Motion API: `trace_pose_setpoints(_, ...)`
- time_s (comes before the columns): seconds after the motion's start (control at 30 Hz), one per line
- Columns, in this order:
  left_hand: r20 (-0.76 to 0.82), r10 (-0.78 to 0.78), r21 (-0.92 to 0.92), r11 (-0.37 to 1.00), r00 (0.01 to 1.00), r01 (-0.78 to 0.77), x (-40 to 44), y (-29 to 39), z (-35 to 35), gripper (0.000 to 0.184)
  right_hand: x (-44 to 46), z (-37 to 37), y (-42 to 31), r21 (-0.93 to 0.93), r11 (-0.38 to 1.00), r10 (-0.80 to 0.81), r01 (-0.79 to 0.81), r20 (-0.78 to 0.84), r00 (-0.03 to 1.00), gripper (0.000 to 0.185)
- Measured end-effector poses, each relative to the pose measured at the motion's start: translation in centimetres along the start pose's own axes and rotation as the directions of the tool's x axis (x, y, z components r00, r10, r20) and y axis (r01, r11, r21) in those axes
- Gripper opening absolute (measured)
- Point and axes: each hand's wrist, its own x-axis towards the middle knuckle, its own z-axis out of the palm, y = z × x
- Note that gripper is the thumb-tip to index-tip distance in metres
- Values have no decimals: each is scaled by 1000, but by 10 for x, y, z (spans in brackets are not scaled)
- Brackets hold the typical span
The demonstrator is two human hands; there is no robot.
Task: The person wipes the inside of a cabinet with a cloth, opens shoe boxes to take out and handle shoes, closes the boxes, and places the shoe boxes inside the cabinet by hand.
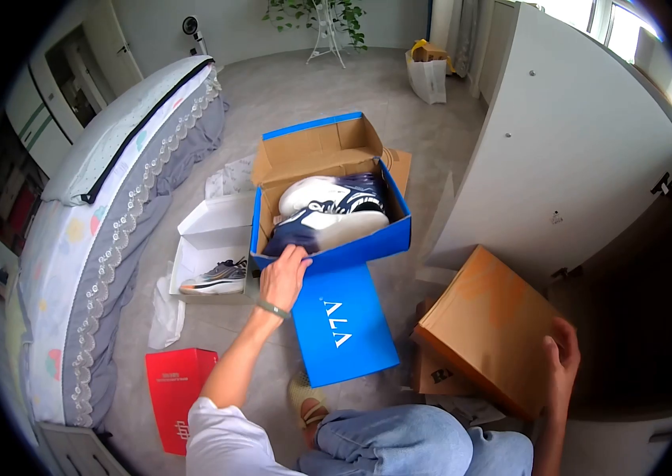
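Floor: grey and smooth, running from the lower edge of the view to a far wall with a plant stand (325, 33).
Left hand (283, 279): fingers drawn close together at the near wall of the blue shoebox (360, 244), holding its edge close to the left corner; a green band (274, 309) circles the wrist.
Blue shoebox: open and brown inside, its flap raised at the far side.
White and navy shoes (328, 213): lying in the blue shoebox, just beyond the left hand.
Right hand (562, 357): fingers loosely curved and parted, beside the right side of the large brown box (491, 329); whether they touch it, I cannot tell.
Large brown box: tilted, above a smaller brown box (440, 376).
Nearer the knees: a blue panel (345, 325) with white lettering, on the floor just below the blue shoebox.
Left of the blue shoebox: an open white box (213, 230) with a grey shoe (219, 278) in it, crumpled white wrapping (166, 316) beside it; nearer, a red panel (179, 397).
Left side: a bed (113, 214) with a lace-trimmed cover.
Right side: a white cabinet (554, 151).
Far right: a white bag (429, 78) standing on the floor.
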Motion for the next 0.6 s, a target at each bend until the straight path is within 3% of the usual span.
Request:
trace_pose_setpoints(0.03,7,-7,-3,1000,1000,7,-23,8,-7,11,5,13,-20,59,996,57,-70,200,978,38)
trace_pose_setpoints(0.1,49,-12,-14,1000,999,13,-69,20,-19,10,12,49,-61,35,999,6,-23,424,906,32)
trace_pose_setpoints(0.2,202,-14,14,1000,979,11,-137,34,-33,9,19,107,-93,7,983,-137,184,699,702,35)
trace_pose_setpoints(0.27,199,-29,-53,998,980,40,-173,46,-41,8,22,148,-99,45,978,-157,202,798,581,34)
trace_pose_setpoints(0.3,245,-70,-39,996,967,82,-189,51,-45,8,20,168,-99,-8,976,-118,216,819,561,33)
trace_pose_setpoints(0.33,251,-142,-4,989,957,147,-198,58,-50,9,18,187,-88,49,967,-180,250,824,537,32)
trace_pose_setpoints(0.43,288,-221,-17,972,932,236,-187,71,-76,14,-6,225,-52,-17,841,-310,540,803,509,29)
trace_pose_setpoints(0.5,183,-208,-31,976,961,217,-172,67,-83,20,-37,220,-31,-94,620,-414,779,804,427,32)
trace_pose_setpoints(0.53,133,-242,-8,970,961,245,-161,62,-81,23,-49,214,-22,-89,596,-360,798,859,365,36)
trace_pose_setpoints(0.6,-20,-206,-115,973,978,203,-135,46,-67,17,-62,206,-7,-44,611,-436,790,815,382,36)
